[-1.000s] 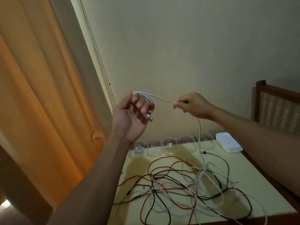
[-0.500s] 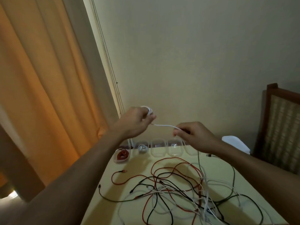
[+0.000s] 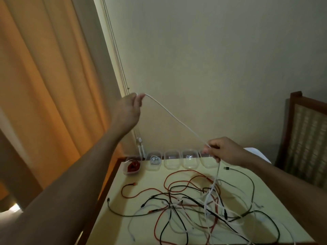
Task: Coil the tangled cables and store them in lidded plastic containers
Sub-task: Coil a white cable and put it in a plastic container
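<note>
My left grip (image 3: 129, 110) and right grip (image 3: 224, 151) each pinch the white cable (image 3: 177, 121); two far containers (image 3: 131, 172) hold coils, and the tangle (image 3: 194, 202) on the counter (image 3: 150, 175) awaits.

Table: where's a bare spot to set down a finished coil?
Bare: the table near-left corner, and the strip between the clear containers and the red cable end. Crowded: the cable tangle fills centre and right.
</note>
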Tool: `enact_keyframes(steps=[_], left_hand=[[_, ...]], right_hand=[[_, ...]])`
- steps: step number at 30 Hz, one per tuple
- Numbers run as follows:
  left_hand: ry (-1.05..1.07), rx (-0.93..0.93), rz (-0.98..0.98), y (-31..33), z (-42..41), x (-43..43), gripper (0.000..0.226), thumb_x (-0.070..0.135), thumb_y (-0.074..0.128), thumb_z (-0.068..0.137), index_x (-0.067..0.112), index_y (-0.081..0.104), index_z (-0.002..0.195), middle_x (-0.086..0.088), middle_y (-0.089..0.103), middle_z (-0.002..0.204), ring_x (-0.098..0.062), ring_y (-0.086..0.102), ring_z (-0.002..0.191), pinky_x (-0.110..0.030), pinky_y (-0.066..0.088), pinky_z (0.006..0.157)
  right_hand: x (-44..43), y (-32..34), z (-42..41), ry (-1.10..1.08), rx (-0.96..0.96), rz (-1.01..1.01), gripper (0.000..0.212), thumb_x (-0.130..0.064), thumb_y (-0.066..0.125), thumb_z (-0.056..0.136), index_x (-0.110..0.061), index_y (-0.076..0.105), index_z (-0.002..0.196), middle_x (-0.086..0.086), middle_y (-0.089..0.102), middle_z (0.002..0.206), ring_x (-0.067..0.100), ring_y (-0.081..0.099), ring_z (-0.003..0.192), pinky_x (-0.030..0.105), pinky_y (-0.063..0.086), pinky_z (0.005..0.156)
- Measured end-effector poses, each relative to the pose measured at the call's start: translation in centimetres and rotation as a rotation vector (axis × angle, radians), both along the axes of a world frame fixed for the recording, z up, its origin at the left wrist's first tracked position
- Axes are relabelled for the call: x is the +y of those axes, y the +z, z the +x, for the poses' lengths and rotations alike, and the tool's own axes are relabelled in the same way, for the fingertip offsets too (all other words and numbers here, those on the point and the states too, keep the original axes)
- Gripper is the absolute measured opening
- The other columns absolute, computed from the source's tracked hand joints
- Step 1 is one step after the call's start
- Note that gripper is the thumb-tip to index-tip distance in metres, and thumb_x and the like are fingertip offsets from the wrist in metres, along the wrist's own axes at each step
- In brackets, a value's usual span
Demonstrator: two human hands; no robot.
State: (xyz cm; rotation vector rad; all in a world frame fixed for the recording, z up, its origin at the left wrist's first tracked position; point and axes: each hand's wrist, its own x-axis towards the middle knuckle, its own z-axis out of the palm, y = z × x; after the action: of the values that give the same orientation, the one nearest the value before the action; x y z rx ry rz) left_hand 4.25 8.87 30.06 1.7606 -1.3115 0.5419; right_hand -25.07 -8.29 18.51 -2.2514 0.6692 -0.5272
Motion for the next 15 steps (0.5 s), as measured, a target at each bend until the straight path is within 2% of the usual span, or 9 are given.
enact_keyframes(steps=[2, 4, 6, 8, 11, 15], left_hand=[[0.039, 0.007, -0.048, 0.4, 1.7, 0.5, 0.052, 0.044, 0.037, 0.11, 0.01, 0.061, 0.079, 0.002, 0.054, 0.064, -0.025, 0.056, 0.067, -0.035, 0.037, 0.062], [0.063, -0.003, -0.057, 0.2, 2.4, 0.9, 0.054, 0.043, 0.037, 0.11, 0.007, 0.064, 0.081, -0.004, 0.06, 0.067, -0.025, 0.059, 0.067, -0.037, 0.042, 0.064], [0.059, 0.003, -0.02, -0.3, 2.4, 1.1, 0.055, 0.043, 0.037, 0.11, 0.007, 0.065, 0.081, -0.004, 0.06, 0.066, -0.022, 0.057, 0.064, -0.036, 0.042, 0.063], [0.043, 0.026, 0.024, -0.9, 2.3, 1.1, 0.055, 0.042, 0.037, 0.111, 0.008, 0.064, 0.079, -0.002, 0.057, 0.063, -0.016, 0.054, 0.06, -0.033, 0.037, 0.058], [0.022, 0.05, 0.127, -1.4, 2.0, 1.0, 0.053, 0.044, 0.038, 0.11, 0.013, 0.061, 0.073, 0.002, 0.055, 0.061, -0.014, 0.052, 0.058, -0.031, 0.034, 0.056], [-0.048, 0.09, 0.229, -2.2, 1.4, 1.1, 0.05, 0.045, 0.038, 0.109, 0.017, 0.06, 0.072, -0.003, 0.057, 0.062, -0.02, 0.056, 0.061, -0.036, 0.042, 0.062]], right_hand=[[-1.0, -1.9, -0.9, -0.037, 0.065, -0.027, 0.021, -0.023, 0.067, 0.097, -0.014, 0.074, 0.079, -0.002, 0.07, 0.065, 0.012, 0.064, 0.059, 0.031, 0.052, 0.065], [-2.0, -3.0, -1.3, -0.099, 0.137, -0.087, 0.027, -0.022, 0.067, 0.096, -0.02, 0.074, 0.07, -0.01, 0.069, 0.062, 0.005, 0.06, 0.054, 0.022, 0.048, 0.058], [-3.0, -2.9, -1.3, -0.177, 0.131, -0.133, 0.032, -0.019, 0.067, 0.096, -0.019, 0.072, 0.065, -0.008, 0.069, 0.061, 0.009, 0.062, 0.054, 0.031, 0.055, 0.061], [-3.5, -1.5, -0.9, -0.239, 0.023, -0.127, 0.028, -0.015, 0.065, 0.096, -0.013, 0.072, 0.069, 0.002, 0.071, 0.067, 0.022, 0.069, 0.064, 0.047, 0.06, 0.071], [-4.0, 3.2, -0.1, -0.365, -0.197, -0.112, 0.017, -0.015, 0.064, 0.098, -0.008, 0.075, 0.086, 0.012, 0.071, 0.076, 0.03, 0.071, 0.07, 0.048, 0.062, 0.074], [-5.1, 10.3, 1.0, -0.436, -0.53, -0.104, 0.018, -0.013, 0.069, 0.095, 0.004, 0.075, 0.091, 0.018, 0.067, 0.074, 0.031, 0.066, 0.057, 0.051, 0.063, 0.067]])
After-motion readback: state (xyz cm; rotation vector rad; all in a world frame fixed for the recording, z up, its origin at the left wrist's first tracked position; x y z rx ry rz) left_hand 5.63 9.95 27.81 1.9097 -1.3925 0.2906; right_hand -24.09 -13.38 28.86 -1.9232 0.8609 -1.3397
